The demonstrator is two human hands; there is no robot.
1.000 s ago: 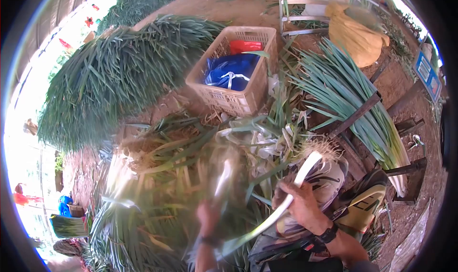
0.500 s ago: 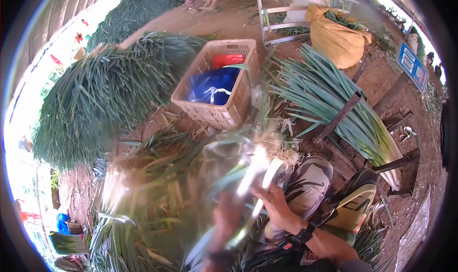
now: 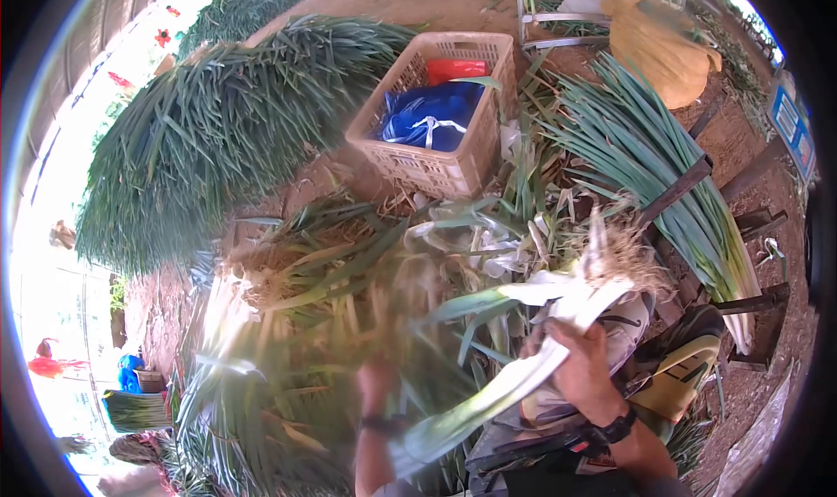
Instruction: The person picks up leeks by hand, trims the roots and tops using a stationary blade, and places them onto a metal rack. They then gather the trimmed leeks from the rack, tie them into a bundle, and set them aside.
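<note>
My right hand (image 3: pixel 577 368) is wrapped round the pale shaft of a leek (image 3: pixel 501 391). Its bushy roots (image 3: pixel 629 257) point up and right, over my shoes. From the grip, the green end slants down to the left, towards my left forearm. A loosened leaf layer (image 3: pixel 523 289) sticks out leftward near the roots. My left hand (image 3: pixel 377 379) is smeared by motion, over a large heap of leeks (image 3: pixel 261 410) lying on the ground; its fingers do not show clearly.
A tan plastic crate (image 3: pixel 418 167) holding blue and red material stands ahead. On the right, a bundle of leeks (image 3: pixel 649 161) rests in a metal frame (image 3: pixel 680 192). A big leek pile (image 3: pixel 209 148) rises at left. A yellow sack (image 3: pixel 663 52) sits at the back right.
The view has shifted, so the crate and bundle appear higher and farther right. My right hand has moved right with the leek, whose roots now show clearly. My left hand is farther from it.
</note>
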